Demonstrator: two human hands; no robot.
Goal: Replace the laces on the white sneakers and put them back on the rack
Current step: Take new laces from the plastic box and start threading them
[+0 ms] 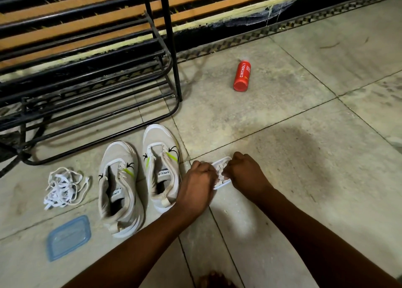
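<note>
Two white sneakers without laces stand side by side on the floor, one (118,185) to the left and one (161,168) to the right, toes toward the black metal rack (91,104). A tangle of white laces (63,187) lies to their left. My left hand (196,183) and my right hand (243,171) are both closed over a small clear container (220,171) holding white laces, just right of the sneakers. My fingers hide most of it.
A blue plastic lid (68,237) lies on the tiles near the left sneaker's heel. A red Cinthol bottle (242,76) lies on its side farther out, right of the rack. A slatted wall runs behind the rack.
</note>
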